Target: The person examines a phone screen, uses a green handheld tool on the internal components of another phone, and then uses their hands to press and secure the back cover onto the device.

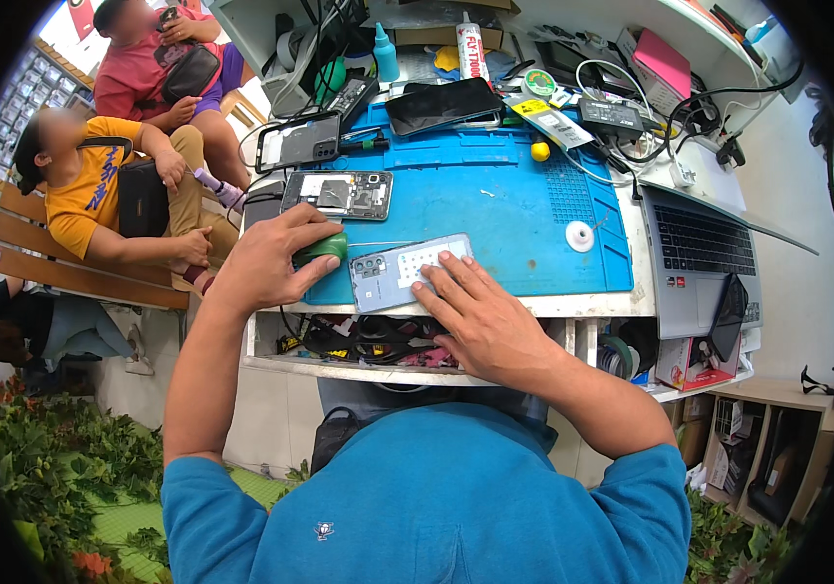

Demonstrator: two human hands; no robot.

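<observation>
My left hand [276,255] is closed around a small green rounded object [329,250] at the mat's near left corner; most of it is hidden, so I cannot tell its kind. My right hand [495,326] lies with fingers stretched out over a pale blue-grey phone back panel [388,277]. This panel has a camera cluster at its left end and white marks in its middle. It rests at the near edge of the blue work mat [495,219]. Just beyond my left hand lies an opened phone [349,195] with its insides showing.
A dark-screened phone [441,105] and a phone frame [298,143] lie farther back. Glue tubes [472,54] and cables crowd the rear. A white spool [579,235] sits on the mat, a laptop [694,243] to the right. Below is an open drawer [368,370]; people sit at left.
</observation>
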